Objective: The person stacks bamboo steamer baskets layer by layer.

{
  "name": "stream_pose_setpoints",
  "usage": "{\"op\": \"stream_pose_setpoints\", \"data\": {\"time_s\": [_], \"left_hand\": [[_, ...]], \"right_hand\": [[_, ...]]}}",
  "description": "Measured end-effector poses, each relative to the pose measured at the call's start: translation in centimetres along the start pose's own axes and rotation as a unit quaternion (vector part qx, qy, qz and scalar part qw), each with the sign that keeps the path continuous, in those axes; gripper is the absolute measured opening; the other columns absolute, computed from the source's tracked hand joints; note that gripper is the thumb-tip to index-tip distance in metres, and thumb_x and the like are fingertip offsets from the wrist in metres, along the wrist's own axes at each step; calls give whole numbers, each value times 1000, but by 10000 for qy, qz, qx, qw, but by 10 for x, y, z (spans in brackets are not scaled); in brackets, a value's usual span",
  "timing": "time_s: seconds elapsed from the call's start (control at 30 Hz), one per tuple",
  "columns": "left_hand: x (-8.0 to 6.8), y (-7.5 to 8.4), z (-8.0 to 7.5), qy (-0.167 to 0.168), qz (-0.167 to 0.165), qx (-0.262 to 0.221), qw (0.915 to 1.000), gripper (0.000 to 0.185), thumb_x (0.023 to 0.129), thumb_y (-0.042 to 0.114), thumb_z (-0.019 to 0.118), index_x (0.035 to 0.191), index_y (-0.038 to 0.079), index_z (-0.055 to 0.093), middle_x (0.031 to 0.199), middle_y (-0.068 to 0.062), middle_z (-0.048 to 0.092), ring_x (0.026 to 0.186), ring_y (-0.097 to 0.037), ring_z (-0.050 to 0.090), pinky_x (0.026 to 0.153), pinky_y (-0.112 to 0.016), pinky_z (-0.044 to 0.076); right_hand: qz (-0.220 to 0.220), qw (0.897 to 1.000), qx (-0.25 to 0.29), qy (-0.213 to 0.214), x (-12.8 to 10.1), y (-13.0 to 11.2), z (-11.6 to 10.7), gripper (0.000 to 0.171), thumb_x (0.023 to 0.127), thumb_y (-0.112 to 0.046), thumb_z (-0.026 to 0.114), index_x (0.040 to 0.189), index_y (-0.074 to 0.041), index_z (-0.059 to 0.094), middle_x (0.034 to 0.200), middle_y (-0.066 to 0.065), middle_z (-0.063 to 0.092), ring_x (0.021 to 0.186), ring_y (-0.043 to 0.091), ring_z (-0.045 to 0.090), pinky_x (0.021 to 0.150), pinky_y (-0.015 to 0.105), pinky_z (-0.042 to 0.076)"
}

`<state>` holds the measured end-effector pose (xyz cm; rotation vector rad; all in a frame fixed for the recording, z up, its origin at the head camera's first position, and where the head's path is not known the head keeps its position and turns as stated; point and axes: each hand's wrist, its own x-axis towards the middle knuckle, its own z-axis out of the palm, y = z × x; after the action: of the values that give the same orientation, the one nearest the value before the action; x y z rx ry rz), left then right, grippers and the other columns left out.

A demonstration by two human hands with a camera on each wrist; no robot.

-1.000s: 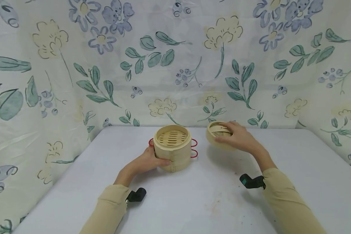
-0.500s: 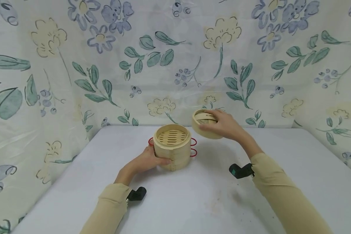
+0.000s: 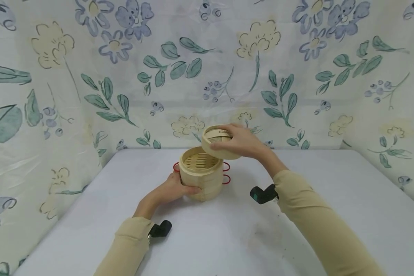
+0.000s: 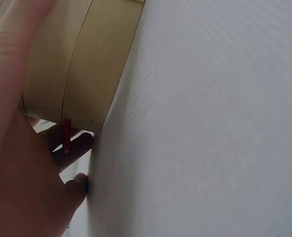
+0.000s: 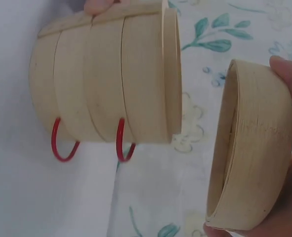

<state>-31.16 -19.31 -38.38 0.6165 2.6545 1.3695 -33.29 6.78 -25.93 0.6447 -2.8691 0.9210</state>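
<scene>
A bamboo steamer (image 3: pixel 201 180) with red loop handles stands on the white table, its slatted floor showing through the open top. My left hand (image 3: pixel 172 189) holds it from the left side, thumb across the front; in the left wrist view the fingers (image 4: pixel 74 148) reach around behind near a red handle (image 4: pixel 66 136). Above the steamer's right rear rim, my right hand (image 3: pixel 239 141) grips the round bamboo lid (image 3: pixel 212 147), which is slightly tilted. The right wrist view shows a gap between the lid (image 5: pixel 254 148) and the steamer's rim (image 5: pixel 173 74).
The white table (image 3: pixel 207 237) spreads around the steamer, with small specks and faint brownish stains at front right. Floral cloth (image 3: pixel 207 76) hangs behind the table's back edge and at both sides. A black wrist camera (image 3: pixel 263 194) sits at each sleeve.
My right hand has carried the lid leftward and up from the right of the steamer to over its right rear rim. The left hand and steamer stay in place.
</scene>
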Motion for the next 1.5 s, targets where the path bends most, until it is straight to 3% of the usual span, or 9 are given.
{"op": "stream_pose_setpoints", "data": {"time_s": [0.27, 0.57, 1.23, 1.5], "left_hand": [[4, 2, -1, -71, -15, 1, 10000, 72, 78, 31, 82, 136, 13, 43, 128, -7, 59, 119, -22, 53, 105, -43, 39], [3, 3, -1, -106, -200, -54, 9997, 66, 79, 32, 81, 132, 14, 45, 126, -5, 61, 118, -20, 55, 104, -42, 41], [3, 6, -2, -128, -122, -87, 9998, 63, 81, 31, 80, 132, 10, 49, 125, -6, 62, 116, -22, 56, 103, -42, 40], [-2, 4, -4, -169, -240, -138, 9995, 72, 80, 31, 81, 139, 16, 42, 131, -5, 59, 122, -22, 53, 108, -44, 38]], "right_hand": [[-22, 9992, -408, 14, 10, -19, 25, 81, 76, -70, 65, 146, -35, 46, 148, 8, 41, 121, 34, 44, 95, 55, 42], [12, 9982, -596, -95, 15, -34, 45, 82, 76, -70, 66, 146, -33, 47, 146, 9, 39, 119, 36, 40, 100, 60, 34], [4, 9977, -673, -103, 15, -36, 61, 81, 74, -71, 66, 145, -35, 48, 150, 10, 36, 122, 39, 39, 102, 63, 30], [-2, 9962, -873, -17, 13, -38, 67, 81, 74, -72, 65, 145, -38, 46, 148, 7, 39, 121, 38, 40, 102, 61, 32]]}}
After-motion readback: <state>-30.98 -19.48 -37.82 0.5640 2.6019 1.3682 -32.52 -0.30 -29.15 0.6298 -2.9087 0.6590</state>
